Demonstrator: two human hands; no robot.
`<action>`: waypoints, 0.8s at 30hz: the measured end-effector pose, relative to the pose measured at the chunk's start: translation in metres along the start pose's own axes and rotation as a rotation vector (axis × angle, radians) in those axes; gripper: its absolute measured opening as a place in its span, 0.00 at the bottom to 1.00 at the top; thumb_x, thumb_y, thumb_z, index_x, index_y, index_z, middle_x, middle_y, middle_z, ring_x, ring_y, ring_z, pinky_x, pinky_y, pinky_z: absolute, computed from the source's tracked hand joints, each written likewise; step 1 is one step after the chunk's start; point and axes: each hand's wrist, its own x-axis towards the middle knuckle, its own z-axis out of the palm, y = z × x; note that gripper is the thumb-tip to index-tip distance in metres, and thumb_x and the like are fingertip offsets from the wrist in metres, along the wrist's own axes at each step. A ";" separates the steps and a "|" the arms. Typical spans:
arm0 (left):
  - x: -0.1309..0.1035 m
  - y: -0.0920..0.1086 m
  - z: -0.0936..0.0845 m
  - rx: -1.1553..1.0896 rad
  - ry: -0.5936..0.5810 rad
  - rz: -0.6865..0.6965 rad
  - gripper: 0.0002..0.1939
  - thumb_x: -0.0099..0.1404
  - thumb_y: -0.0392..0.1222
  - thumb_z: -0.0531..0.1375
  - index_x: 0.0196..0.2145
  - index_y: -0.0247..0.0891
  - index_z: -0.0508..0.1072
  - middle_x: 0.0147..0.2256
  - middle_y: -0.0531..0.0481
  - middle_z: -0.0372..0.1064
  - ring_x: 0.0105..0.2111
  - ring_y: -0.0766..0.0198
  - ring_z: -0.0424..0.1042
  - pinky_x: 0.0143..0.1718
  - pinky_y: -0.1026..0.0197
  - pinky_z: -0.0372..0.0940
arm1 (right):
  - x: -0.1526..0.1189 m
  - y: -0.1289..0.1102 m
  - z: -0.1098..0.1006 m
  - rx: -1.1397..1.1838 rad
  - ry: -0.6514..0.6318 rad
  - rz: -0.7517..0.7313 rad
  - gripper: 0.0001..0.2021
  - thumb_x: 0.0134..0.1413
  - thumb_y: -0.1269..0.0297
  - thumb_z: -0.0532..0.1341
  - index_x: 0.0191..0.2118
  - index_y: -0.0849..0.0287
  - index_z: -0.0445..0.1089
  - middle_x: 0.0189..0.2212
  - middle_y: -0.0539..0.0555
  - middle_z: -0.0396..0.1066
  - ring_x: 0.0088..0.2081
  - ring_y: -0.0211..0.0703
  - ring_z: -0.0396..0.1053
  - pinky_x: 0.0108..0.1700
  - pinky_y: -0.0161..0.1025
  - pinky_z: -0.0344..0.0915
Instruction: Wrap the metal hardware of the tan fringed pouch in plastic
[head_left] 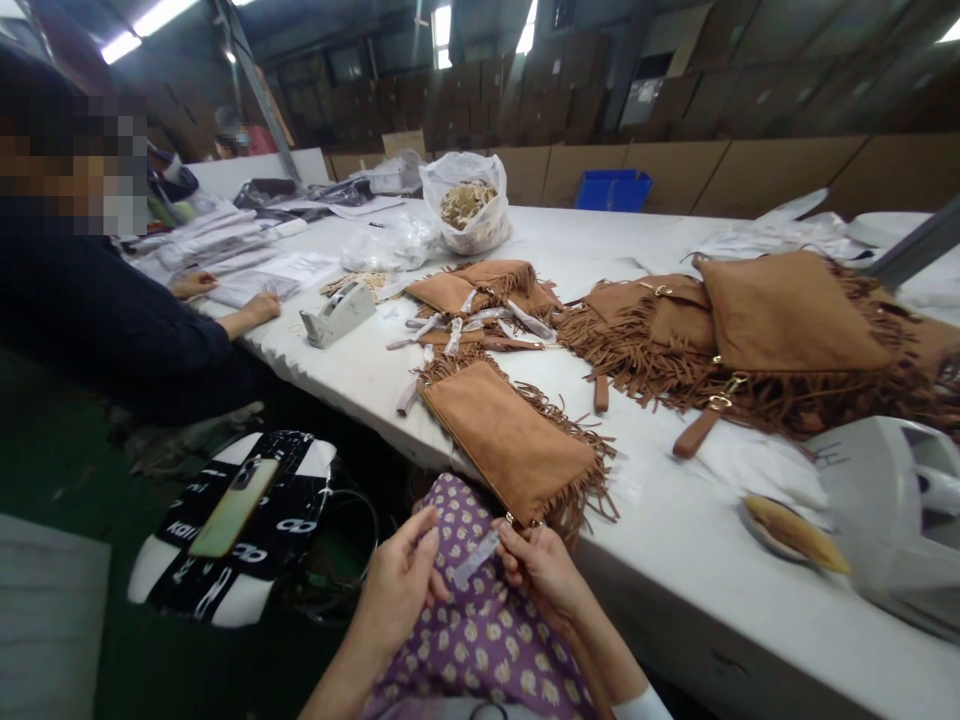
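Observation:
A brown fringed suede-look pouch [510, 435] lies flat at the near table edge, one corner pointing toward me. At that corner, by the gold-coloured zip hardware, my right hand [544, 568] pinches a strip of clear plastic wrap [477, 558] between thumb and fingers. The strip slants down to the left over my purple flowered clothing. My left hand [401, 575] hovers just left of the strip's free end, fingers loosely curled and apart, with nothing visible in it. Behind the pouch lie more fringed pouches [480, 285] with plastic-wrapped straps.
Fringed bags [795, 315] are piled on the right, near a grey-white tape dispenser [892, 510]. A second dispenser [341, 315] stands left, before a plastic bag [469, 205] of tan pieces. A co-worker [112, 300] sits left. A phone [234, 508] rests on a stool [304, 500].

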 end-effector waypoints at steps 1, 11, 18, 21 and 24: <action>0.006 0.006 0.009 0.001 -0.087 -0.021 0.28 0.62 0.55 0.58 0.54 0.34 0.71 0.24 0.47 0.76 0.16 0.62 0.70 0.17 0.64 0.63 | 0.000 0.001 -0.001 -0.018 0.003 -0.006 0.26 0.34 0.44 0.73 0.22 0.63 0.65 0.15 0.45 0.59 0.16 0.27 0.50 0.18 0.29 0.44; 0.020 -0.016 0.070 -0.157 -0.316 -0.118 0.26 0.54 0.67 0.59 0.20 0.40 0.63 0.13 0.61 0.54 0.11 0.76 0.46 0.14 0.67 0.40 | -0.002 -0.004 -0.009 -0.113 0.018 0.041 0.28 0.34 0.39 0.71 0.17 0.61 0.62 0.09 0.41 0.48 0.14 0.25 0.39 0.18 0.33 0.32; 0.018 -0.033 0.079 -0.340 -0.272 -0.271 0.30 0.48 0.70 0.62 0.25 0.39 0.62 0.14 0.64 0.52 0.10 0.78 0.42 0.14 0.66 0.33 | 0.003 0.005 -0.012 -0.105 0.034 0.043 0.28 0.35 0.39 0.70 0.18 0.60 0.61 0.10 0.40 0.47 0.14 0.25 0.39 0.17 0.33 0.33; 0.019 -0.034 0.083 -0.318 -0.240 -0.251 0.30 0.48 0.70 0.62 0.25 0.38 0.64 0.14 0.64 0.51 0.11 0.78 0.42 0.14 0.66 0.33 | 0.002 0.008 -0.016 -0.112 -0.001 0.028 0.28 0.36 0.38 0.69 0.18 0.59 0.60 0.10 0.39 0.46 0.14 0.25 0.38 0.18 0.32 0.33; 0.019 -0.032 0.084 -0.320 -0.227 -0.253 0.30 0.48 0.70 0.62 0.25 0.37 0.65 0.13 0.64 0.50 0.11 0.78 0.41 0.14 0.66 0.33 | 0.000 0.009 -0.019 -0.169 -0.037 -0.025 0.29 0.43 0.36 0.65 0.19 0.60 0.62 0.10 0.41 0.49 0.14 0.27 0.40 0.18 0.32 0.35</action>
